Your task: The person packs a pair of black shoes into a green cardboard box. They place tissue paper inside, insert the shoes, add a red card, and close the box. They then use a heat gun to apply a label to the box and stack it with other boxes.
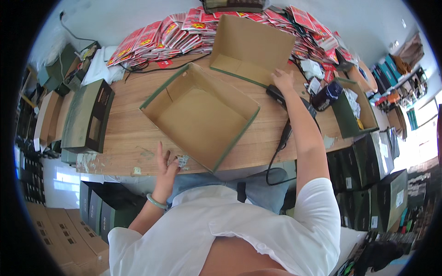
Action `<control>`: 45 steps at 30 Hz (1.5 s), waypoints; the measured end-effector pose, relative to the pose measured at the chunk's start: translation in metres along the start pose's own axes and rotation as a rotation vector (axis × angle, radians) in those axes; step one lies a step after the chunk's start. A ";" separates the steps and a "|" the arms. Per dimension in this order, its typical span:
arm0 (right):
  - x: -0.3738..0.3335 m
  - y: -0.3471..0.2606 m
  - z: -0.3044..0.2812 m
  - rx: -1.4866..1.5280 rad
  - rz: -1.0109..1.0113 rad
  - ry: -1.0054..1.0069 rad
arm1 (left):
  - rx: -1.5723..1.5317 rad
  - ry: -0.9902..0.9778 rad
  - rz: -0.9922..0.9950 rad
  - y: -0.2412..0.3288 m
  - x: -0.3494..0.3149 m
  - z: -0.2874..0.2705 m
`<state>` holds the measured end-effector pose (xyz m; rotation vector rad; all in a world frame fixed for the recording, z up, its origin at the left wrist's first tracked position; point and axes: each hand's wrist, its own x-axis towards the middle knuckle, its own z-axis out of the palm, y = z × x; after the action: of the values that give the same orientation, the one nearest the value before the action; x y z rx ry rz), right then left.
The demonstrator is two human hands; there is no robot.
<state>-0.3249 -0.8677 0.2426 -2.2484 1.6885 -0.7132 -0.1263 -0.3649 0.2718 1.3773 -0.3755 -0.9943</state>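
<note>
An open cardboard box (202, 112), plain brown inside with dark-green edges, sits slanted on the wooden table (124, 124). The left hand (166, 166), released, fingers apart, is near it; the right hand (283, 80) is at a tipped-up brown-and-green cardboard piece (251, 43), whether grasping I cannot tell

Bare tabletop (123, 131) leaves a passage at centre left, between the black-sided box (97, 120) and the open box (205, 112) filling mid-frame; red packets (152, 37) block the top, a bottle (327, 96) the right.
</note>
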 end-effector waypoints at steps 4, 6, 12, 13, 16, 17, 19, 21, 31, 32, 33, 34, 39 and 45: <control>0.067 0.070 0.010 0.567 0.258 -0.363 | 0.728 -0.235 0.572 -0.005 0.006 0.011; 0.068 0.052 0.013 0.643 0.232 -0.384 | 0.737 -0.240 0.548 -0.002 0.005 0.009; -0.044 -0.059 -0.028 0.355 -0.509 0.122 | 0.707 -0.258 0.538 -0.008 0.009 -0.003; -0.065 -0.067 -0.033 0.357 -0.609 0.168 | 0.662 -0.267 0.505 -0.009 0.008 -0.001; -0.128 -0.083 -0.054 0.362 -0.805 0.127 | 0.708 -0.247 0.575 -0.016 0.014 0.003; -0.148 -0.082 -0.057 0.335 -0.756 0.067 | 0.723 -0.241 0.592 -0.016 0.016 0.005; -0.189 -0.074 -0.061 0.291 -0.659 -0.053 | 0.760 -0.222 0.621 -0.016 0.018 0.005; -0.225 -0.050 -0.051 0.140 -0.762 -0.041 | 0.735 -0.275 0.582 -0.019 0.019 0.004; -0.305 -0.016 -0.084 0.431 -0.762 0.255 | 0.141 -0.303 0.269 -0.039 0.014 -0.002; -0.302 -0.014 -0.084 0.621 -0.517 0.375 | 0.168 -0.252 0.199 -0.028 0.012 0.000; -0.289 -0.029 -0.093 0.833 -0.387 0.460 | 0.152 -0.222 0.209 -0.021 0.012 0.000; -0.263 -0.017 -0.101 0.573 -0.460 0.455 | 0.129 -0.188 0.219 -0.014 0.014 0.000; -0.226 -0.047 -0.116 0.893 -0.244 -0.138 | 0.267 -0.281 0.321 0.024 0.014 0.025; -0.264 -0.043 -0.080 0.603 -0.353 -0.054 | 0.215 -0.210 0.409 0.014 0.018 0.044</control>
<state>-0.3864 -0.5964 0.2682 -2.0925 0.8823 -1.0555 -0.1438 -0.4078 0.2886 1.3176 -0.9054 -0.7727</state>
